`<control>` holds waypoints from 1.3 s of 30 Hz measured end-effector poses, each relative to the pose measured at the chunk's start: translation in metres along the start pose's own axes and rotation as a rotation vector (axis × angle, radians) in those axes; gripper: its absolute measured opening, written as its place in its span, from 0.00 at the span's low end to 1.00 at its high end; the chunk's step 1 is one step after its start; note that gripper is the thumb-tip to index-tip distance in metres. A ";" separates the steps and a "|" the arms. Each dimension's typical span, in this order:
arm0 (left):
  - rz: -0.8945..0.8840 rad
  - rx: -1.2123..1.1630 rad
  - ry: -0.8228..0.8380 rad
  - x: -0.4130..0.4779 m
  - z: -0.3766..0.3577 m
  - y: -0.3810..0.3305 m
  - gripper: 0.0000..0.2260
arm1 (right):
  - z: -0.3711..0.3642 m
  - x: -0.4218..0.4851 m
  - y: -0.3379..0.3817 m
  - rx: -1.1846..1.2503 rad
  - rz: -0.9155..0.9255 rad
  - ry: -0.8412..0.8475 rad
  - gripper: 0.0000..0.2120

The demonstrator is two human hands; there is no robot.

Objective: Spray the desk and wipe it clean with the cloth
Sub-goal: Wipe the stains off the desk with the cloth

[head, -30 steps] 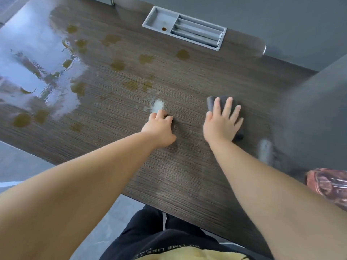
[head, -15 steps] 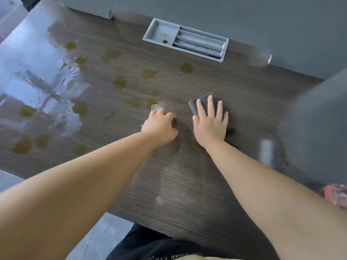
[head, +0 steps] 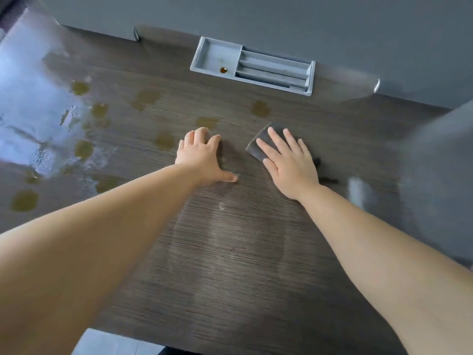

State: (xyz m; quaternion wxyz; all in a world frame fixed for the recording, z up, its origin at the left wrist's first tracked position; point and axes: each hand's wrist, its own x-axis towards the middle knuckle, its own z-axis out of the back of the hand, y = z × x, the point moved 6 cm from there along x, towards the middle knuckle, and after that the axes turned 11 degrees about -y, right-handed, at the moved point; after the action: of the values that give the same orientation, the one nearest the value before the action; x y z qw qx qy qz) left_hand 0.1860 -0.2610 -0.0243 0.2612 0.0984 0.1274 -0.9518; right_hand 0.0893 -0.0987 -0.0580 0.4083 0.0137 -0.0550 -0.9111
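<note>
**Wiping stage.** The grey cloth (head: 254, 151) lay flat on the desk (head: 230, 265) beneath the right hand (head: 289, 165), whose straight, spread fingers pressed it down; one corner showed beyond the fingertips. The left hand (head: 202, 155), near it, rested on bare wood with fingers loosely bent, holding nothing. Brown spots (head: 260, 108) lay just ahead of both hands and out past the left hand, some within a wet sheen (head: 30, 129). The next stroke would likely call for pushing the cloth forward and leftward across them. A recessed tray (head: 217, 55) lay farther ahead.
</note>
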 end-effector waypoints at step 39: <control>-0.086 0.116 0.048 0.012 -0.011 0.008 0.52 | -0.004 0.096 0.004 0.001 0.089 0.022 0.23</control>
State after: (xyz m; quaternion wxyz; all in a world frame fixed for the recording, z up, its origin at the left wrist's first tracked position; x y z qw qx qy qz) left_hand 0.1813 -0.2697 -0.0395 0.2106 0.1307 0.0825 -0.9653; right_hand 0.0286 -0.1735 -0.0596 0.4491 0.0213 -0.0518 -0.8917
